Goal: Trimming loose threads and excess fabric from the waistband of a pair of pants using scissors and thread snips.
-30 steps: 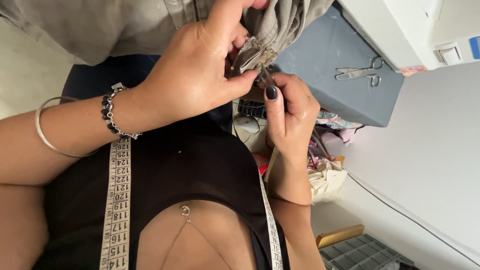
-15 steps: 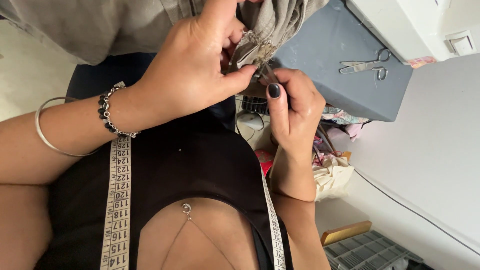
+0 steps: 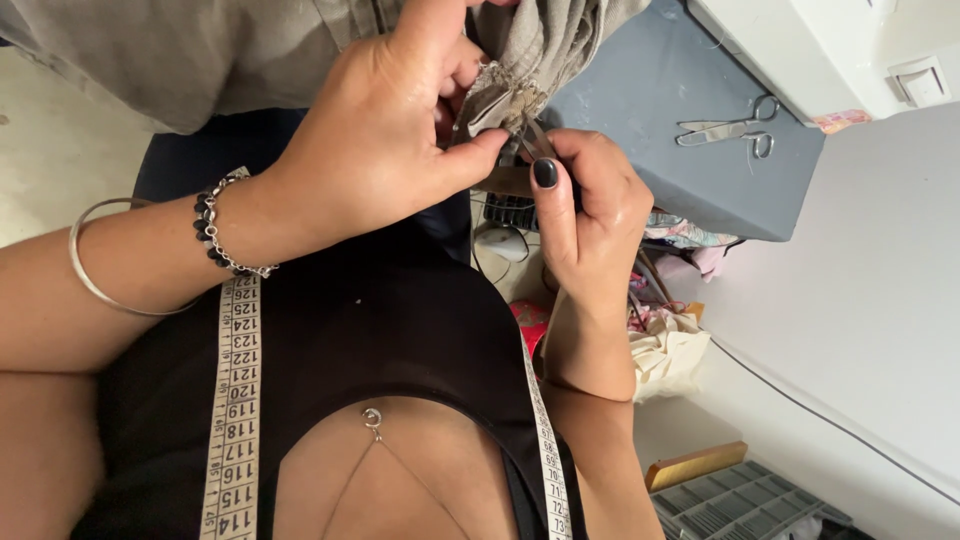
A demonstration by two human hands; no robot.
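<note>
My left hand (image 3: pixel 380 150), with a beaded bracelet and a metal bangle on its wrist, pinches a gathered seam of grey fabric (image 3: pixel 545 40) between thumb and fingers. Just to its right, my right hand (image 3: pixel 590 220), with dark nail polish, is closed around a small thin metal tool (image 3: pixel 535 140). The tool's points touch the bunched seam beside my left thumb. The rest of the tool is hidden in my fist, so its kind is unclear.
A measuring tape (image 3: pixel 235 400) hangs around my neck over a black top. Small scissors (image 3: pixel 730 128) lie on a grey-blue surface (image 3: pixel 680 195) beside a white sewing machine (image 3: pixel 800 40). Fabric scraps (image 3: pixel 670 345) and a grey plastic tray (image 3: pixel 740 500) sit below a white table (image 3: pixel 870 300).
Both hands stay on the seam and have drifted slightly upward in view. The right hand's tool has shifted a little against the bunched fabric.
</note>
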